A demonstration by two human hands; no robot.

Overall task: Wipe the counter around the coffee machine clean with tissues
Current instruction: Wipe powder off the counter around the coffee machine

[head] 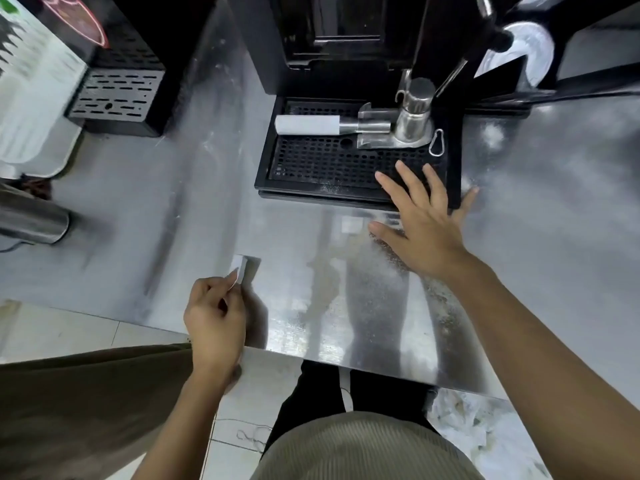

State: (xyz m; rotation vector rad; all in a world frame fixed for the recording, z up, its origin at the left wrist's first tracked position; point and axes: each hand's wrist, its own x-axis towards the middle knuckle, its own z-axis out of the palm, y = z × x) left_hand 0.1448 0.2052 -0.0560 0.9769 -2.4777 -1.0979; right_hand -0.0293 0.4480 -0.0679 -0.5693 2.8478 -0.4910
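The black coffee machine [332, 39] stands at the back of the steel counter [166, 188], its perforated drip tray [311, 164] jutting forward. My left hand [214, 317] hovers over the counter's front edge, pinching a small folded white tissue [239, 271] between thumb and fingers. My right hand [426, 220] is spread flat, fingers apart, reaching over the drip tray's front right corner; it holds nothing. Dark coffee grounds [394, 254] speckle the counter under and below my right hand.
On the drip tray lie a white-handled portafilter [308, 124], a small steel pitcher [414, 109] and a carabiner [437, 142]. Another black machine with a slotted grille [117, 95] stands at the back left. A steel cylinder [31, 220] lies at the left edge.
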